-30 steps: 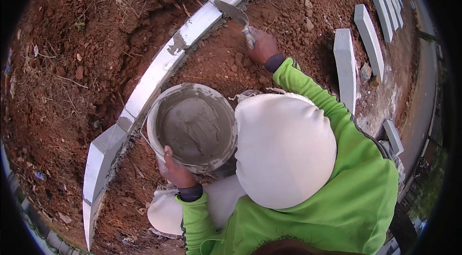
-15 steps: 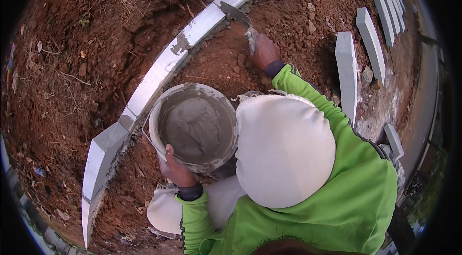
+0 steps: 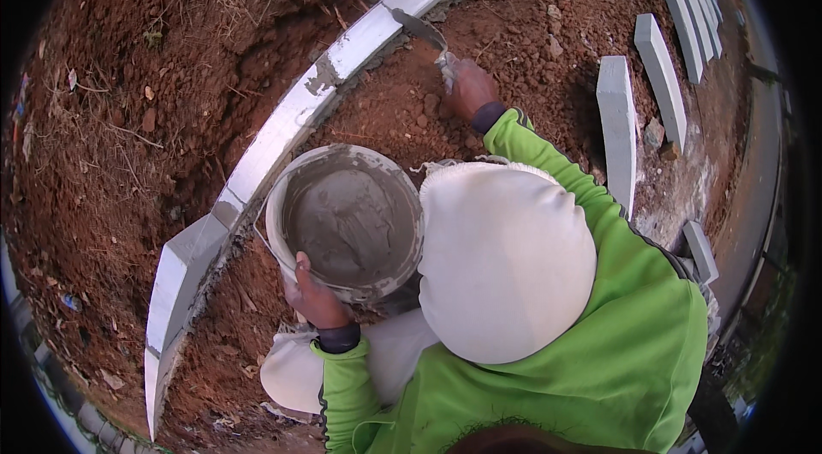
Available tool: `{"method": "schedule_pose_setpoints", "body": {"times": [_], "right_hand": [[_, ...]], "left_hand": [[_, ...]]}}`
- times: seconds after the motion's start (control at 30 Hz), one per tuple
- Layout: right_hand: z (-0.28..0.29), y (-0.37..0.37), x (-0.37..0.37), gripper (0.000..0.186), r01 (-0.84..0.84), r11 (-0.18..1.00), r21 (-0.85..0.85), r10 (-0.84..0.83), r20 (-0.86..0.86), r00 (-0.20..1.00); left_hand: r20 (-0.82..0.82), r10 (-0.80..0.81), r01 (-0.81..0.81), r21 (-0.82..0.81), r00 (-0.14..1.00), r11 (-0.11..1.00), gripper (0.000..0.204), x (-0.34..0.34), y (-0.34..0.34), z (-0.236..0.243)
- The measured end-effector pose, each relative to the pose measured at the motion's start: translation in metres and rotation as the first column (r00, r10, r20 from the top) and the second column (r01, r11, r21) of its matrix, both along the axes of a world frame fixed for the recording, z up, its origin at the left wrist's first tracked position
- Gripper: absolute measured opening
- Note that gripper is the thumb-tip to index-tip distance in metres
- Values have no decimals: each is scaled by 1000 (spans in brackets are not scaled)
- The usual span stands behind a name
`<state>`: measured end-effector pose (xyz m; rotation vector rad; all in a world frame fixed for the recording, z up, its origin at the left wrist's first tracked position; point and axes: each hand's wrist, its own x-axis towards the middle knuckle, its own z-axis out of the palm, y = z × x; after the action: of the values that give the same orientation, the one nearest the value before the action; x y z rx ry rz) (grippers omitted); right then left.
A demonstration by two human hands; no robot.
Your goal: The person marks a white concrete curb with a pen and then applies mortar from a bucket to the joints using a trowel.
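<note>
My left hand (image 3: 318, 300) grips the near-left rim of a bucket (image 3: 274, 221), its thumb over the edge. Grey wet mortar (image 3: 347, 218) fills much of the bucket, its surface smeared and ridged. Farther off to the right, my right hand (image 3: 471, 90) is closed around the handle of a trowel (image 3: 416, 27). The trowel's blade tip lies at the right-hand edge of a row of white kerb blocks (image 3: 278, 130), by a thin grey joint. A wider mortar smear (image 3: 324, 75) covers another joint nearer the bucket.
My white-covered knee (image 3: 509, 261) rises just right of the bucket. Loose kerb blocks (image 3: 616, 124) lie on the right, with several more behind. Red soil (image 3: 111, 188) spreads beyond the kerb row, strewn with dry twigs. A road (image 3: 758, 163) runs along the far right.
The bucket's rim and my left hand have shifted slightly up in the picture. My right hand and the trowel stay almost where they were, the blade against the kerb.
</note>
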<state>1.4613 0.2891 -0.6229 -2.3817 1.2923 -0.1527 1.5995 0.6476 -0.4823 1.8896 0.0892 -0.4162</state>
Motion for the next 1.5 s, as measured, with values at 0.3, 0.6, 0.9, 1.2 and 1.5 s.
{"method": "schedule_pose_setpoints", "body": {"times": [0.3, 0.6, 0.9, 1.2, 1.5], "right_hand": [[-1, -20, 7, 32, 37, 999, -19, -37, 0, 999], [6, -5, 7, 46, 26, 1000, 2, -26, -62, 998], [-3, -10, 2, 57, -5, 1000, -21, 4, -10, 1000], [-4, -14, 3, 49, -3, 1000, 2, 3, -50, 999], [3, -14, 3, 36, 15, 997, -72, -10, 64, 998]], "left_hand": [[-90, 78, -89, -119, 993, 989, 32, -4, -9, 8], [-111, 81, -97, -155, 991, 983, 31, -4, -10, 8], [17, 25, -24, -44, 1000, 999, 31, -3, 0, -4], [-105, 71, -83, -116, 992, 990, 30, -3, -9, 7], [-68, 66, -69, -53, 995, 996, 30, -4, -6, 8]]}}
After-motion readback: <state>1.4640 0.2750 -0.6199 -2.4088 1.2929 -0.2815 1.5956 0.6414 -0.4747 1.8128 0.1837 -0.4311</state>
